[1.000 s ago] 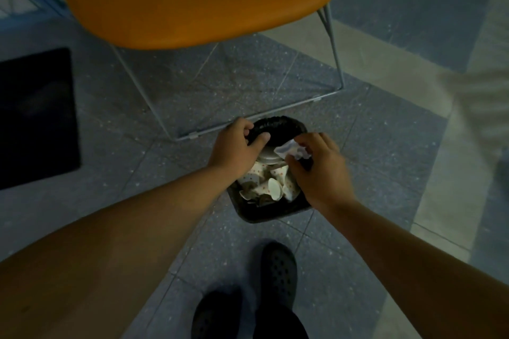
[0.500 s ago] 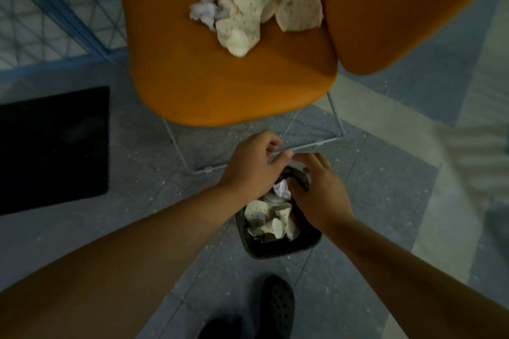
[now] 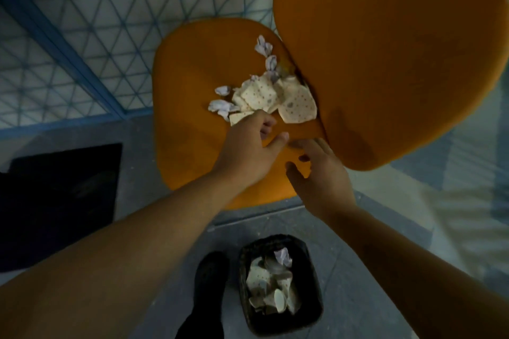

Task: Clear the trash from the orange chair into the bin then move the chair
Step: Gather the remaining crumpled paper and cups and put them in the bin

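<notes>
The moulded orange plastic chair fills the space under and beyond both hands, its big rounded backrest rising past the right one. Below the wrists, close to a black shoe, stands the small black woven bin, already holding crumpled paper. The left hand reaches onto the seat, fingers curled at the near edge of the pile of spotted cream wrappers and pale tissue scraps; whether it grips any I cannot tell. The right hand hovers just beside it, fingers loosely spread, holding nothing.
</notes>
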Action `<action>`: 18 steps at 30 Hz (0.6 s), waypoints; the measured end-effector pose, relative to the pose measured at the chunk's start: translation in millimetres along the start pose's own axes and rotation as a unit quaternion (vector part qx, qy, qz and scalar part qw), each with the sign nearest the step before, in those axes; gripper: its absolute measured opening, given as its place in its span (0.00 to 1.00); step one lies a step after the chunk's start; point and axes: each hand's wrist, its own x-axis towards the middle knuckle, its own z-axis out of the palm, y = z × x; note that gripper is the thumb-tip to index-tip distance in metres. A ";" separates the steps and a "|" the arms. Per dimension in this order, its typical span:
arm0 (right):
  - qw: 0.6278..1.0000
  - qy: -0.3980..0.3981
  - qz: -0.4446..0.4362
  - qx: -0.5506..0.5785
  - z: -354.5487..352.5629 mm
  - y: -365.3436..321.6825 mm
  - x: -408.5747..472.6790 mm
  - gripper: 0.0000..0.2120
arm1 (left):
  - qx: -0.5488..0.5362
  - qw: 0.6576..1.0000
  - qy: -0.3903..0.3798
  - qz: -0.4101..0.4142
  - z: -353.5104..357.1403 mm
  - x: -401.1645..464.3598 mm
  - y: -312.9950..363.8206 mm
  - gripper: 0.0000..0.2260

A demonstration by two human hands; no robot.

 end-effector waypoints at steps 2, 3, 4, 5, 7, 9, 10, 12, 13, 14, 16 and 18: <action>1.000 -0.005 -0.005 -0.017 6.9 -3.0 25.2 0.16 | 0.018 1.000 0.020 0.006 -12.7 26.9 -21.7 0.14; 1.000 -0.008 -0.009 -0.024 11.6 -3.9 37.2 0.16 | 0.031 0.999 0.028 0.009 -18.7 39.7 -34.6 0.14; 0.999 -0.011 -0.013 -0.031 16.5 -4.9 48.0 0.16 | 0.045 0.998 0.033 0.010 -24.6 51.2 -47.4 0.14; 0.999 -0.014 -0.014 -0.034 23.7 -5.6 60.1 0.16 | 0.059 0.998 0.032 0.007 -30.1 63.6 -62.2 0.14; 0.999 -0.017 -0.009 -0.029 37.9 -6.7 83.4 0.16 | 0.085 0.996 0.017 0.003 -39.4 86.3 -88.2 0.15; 1.000 -0.020 -0.006 -0.012 53.7 -7.3 108.4 0.15 | 0.111 0.994 -0.005 -0.005 -45.5 109.4 -111.0 0.16; 1.000 -0.022 -0.008 -0.005 61.6 -8.0 121.0 0.15 | 0.118 0.993 -0.017 -0.009 -47.3 120.2 -120.9 0.17; 1.000 -0.020 -0.012 -0.003 76.4 -10.8 148.7 0.15 | 0.117 0.992 -0.039 -0.008 -49.5 140.5 -137.9 0.20; 1.000 -0.018 -0.016 -0.002 80.7 -12.5 158.9 0.15 | 0.118 0.992 -0.054 -0.006 -47.5 145.4 -143.1 0.21; 1.000 -0.015 -0.020 0.001 86.4 -15.1 171.7 0.15 | 0.124 0.990 -0.068 0.000 -45.5 151.4 -149.4 0.21; 1.000 -0.010 -0.020 0.015 96.9 -20.8 197.3 0.14 | 0.150 0.984 -0.094 0.021 -39.2 161.1 -163.7 0.20; 0.999 -0.012 -0.022 0.023 106.0 -25.7 221.3 0.14 | 0.178 0.976 -0.122 0.035 -34.5 167.7 -175.0 0.17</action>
